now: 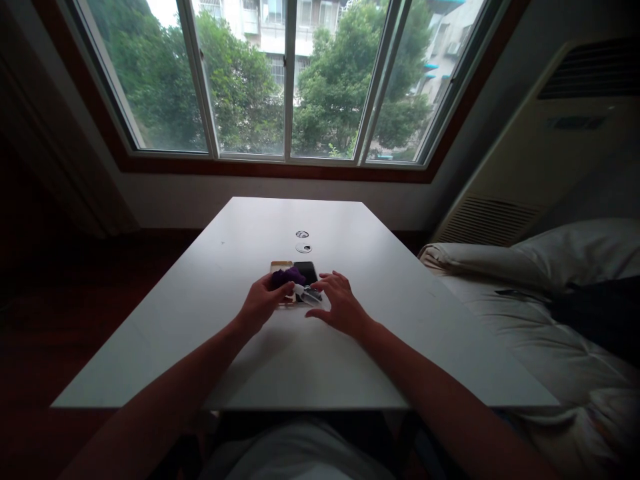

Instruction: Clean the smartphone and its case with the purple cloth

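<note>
A bunched purple cloth (293, 275) is gripped in my left hand (263, 301), over the near middle of the table. The thumb of that hand presses by the white tip of a small clear bottle (313, 297), which lies tilted between both hands. My right hand (345, 305) curves around the bottle's other end, its thumb and fingers apart; the fingertips seem to touch the bottle's upper side. Beneath the hands lie a dark-screened phone (306, 271) and, to its left, a gold-edged phone case (281, 265), both partly hidden.
The white table (200, 347) carries two small round items, a dark-patterned disc (302, 234) and a pale ring (303, 248), beyond the phone. A bed (480, 293) with pale bedding stands along the right side. A window (285, 87) is ahead.
</note>
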A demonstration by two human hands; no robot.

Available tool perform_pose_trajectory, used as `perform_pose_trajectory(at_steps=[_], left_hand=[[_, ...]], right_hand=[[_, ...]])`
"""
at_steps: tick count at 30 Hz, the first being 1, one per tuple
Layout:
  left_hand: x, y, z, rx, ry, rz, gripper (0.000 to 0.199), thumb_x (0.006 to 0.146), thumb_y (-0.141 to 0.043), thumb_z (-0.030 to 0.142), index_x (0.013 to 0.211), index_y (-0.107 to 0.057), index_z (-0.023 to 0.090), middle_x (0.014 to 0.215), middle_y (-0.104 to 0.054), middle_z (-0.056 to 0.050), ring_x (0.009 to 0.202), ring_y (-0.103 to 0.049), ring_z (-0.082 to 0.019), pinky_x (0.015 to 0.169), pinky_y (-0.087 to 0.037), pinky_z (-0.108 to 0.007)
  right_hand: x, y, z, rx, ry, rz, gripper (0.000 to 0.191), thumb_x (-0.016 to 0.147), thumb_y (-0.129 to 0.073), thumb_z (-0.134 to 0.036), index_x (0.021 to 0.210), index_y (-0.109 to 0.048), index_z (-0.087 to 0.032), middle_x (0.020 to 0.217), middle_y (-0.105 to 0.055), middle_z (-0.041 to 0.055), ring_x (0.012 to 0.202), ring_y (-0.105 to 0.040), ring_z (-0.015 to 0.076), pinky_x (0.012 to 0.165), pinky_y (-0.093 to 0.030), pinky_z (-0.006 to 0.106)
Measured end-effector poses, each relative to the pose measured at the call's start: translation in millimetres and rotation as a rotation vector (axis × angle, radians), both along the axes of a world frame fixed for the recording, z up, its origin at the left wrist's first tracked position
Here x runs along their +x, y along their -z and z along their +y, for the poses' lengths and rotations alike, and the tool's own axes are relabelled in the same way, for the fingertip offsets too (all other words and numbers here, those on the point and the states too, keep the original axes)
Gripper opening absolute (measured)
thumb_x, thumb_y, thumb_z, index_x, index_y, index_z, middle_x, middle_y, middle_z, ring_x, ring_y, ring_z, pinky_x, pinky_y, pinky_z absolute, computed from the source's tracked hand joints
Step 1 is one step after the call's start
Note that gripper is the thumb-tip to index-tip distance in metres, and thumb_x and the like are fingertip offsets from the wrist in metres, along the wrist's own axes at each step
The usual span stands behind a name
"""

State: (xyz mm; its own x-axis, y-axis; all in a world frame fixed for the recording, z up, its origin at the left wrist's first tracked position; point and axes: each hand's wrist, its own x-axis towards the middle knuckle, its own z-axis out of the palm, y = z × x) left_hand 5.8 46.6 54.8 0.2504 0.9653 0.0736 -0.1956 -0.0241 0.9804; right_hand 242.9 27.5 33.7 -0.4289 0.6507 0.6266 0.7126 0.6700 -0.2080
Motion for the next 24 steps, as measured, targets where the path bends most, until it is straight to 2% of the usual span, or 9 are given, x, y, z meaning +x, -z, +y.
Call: perform_pose_trajectory(at_steps=[2,7,12,16,19,22,24], left_hand=[[0.9,0.5,-0.6,0.016,0.002,-0.007,0.049,0.076,-0.085,0.039,0.111,-0.067,0.010,0.095,-0.073,-0.011,0.081,-0.070,-0.021,0.081,-0.060,-0.039],[3.3,-1.3,-5.2,0.090,-0.008,-0.003,0.044,0.076,-0.085,0.038,0.105,-0.067,0.010,0.091,-0.073,-0.009,0.080,-0.070,-0.020,0.080,-0.060,-0.037],[-2.4,-11.6,-4.6,0.072,-0.096,-0.004,0.054,0.078,-0.083,0.041,0.118,-0.065,0.010,0.105,-0.073,-0.013,0.084,-0.071,-0.021,0.082,-0.060,-0.039],[-8.8,-15.1,0.2,0.032,-0.096,0.019,0.056,0.080,-0.080,0.044,0.122,-0.064,0.010,0.109,-0.072,-0.014,0.081,-0.069,-0.019,0.075,-0.060,-0.035],[-10.7,-12.8,1.7,-0.001,0.027,0.085,0.056,0.082,-0.078,0.047,0.122,-0.064,0.011,0.106,-0.071,-0.014,0.080,-0.067,-0.019,0.069,-0.058,-0.032],[-9.9,-10.3,-0.8,0.004,0.268,0.189,0.053,0.082,-0.077,0.048,0.120,-0.066,0.012,0.105,-0.071,-0.014,0.080,-0.066,-0.019,0.065,-0.055,-0.029],[-8.6,-9.0,-4.3,0.021,0.443,0.272,0.052,0.081,-0.078,0.047,0.118,-0.067,0.012,0.102,-0.070,-0.013,0.079,-0.065,-0.019,0.065,-0.054,-0.029]], right_hand=[[-3.0,-3.9,-3.0,-0.013,0.003,0.015,0.062,0.079,-0.079,-0.056,0.128,-0.060,-0.023,0.123,-0.065,0.0140,0.129,-0.053,0.0342,0.117,-0.029,0.058],[-8.2,-11.9,-9.2,0.010,0.014,0.053,0.034,0.090,-0.068,-0.039,0.119,-0.065,-0.021,0.115,-0.067,0.0117,0.126,-0.055,0.0303,0.116,-0.032,0.054],[-0.3,-12.1,-8.4,0.032,0.064,0.136,0.038,0.087,-0.072,-0.039,0.120,-0.066,-0.020,0.121,-0.065,0.0131,0.126,-0.054,0.0319,0.113,-0.037,0.055],[7.7,-17.9,-8.5,-0.040,0.073,0.347,0.037,0.090,-0.071,-0.040,0.120,-0.064,-0.021,0.118,-0.065,0.0111,0.113,-0.060,0.0276,0.096,-0.051,0.045],[12.3,-22.0,-8.5,-0.052,0.053,0.463,0.033,0.092,-0.069,-0.038,0.120,-0.063,-0.021,0.115,-0.065,0.0094,0.106,-0.063,0.0245,0.093,-0.052,0.042],[17.7,-22.1,-7.0,-0.064,0.082,0.529,0.041,0.092,-0.069,-0.037,0.128,-0.060,-0.022,0.116,-0.066,0.0086,0.104,-0.063,0.0235,0.094,-0.052,0.041],[22.0,-20.7,-5.1,-0.088,0.084,0.556,0.038,0.092,-0.068,-0.038,0.126,-0.062,-0.021,0.113,-0.067,0.0082,0.100,-0.064,0.0228,0.093,-0.053,0.041]])
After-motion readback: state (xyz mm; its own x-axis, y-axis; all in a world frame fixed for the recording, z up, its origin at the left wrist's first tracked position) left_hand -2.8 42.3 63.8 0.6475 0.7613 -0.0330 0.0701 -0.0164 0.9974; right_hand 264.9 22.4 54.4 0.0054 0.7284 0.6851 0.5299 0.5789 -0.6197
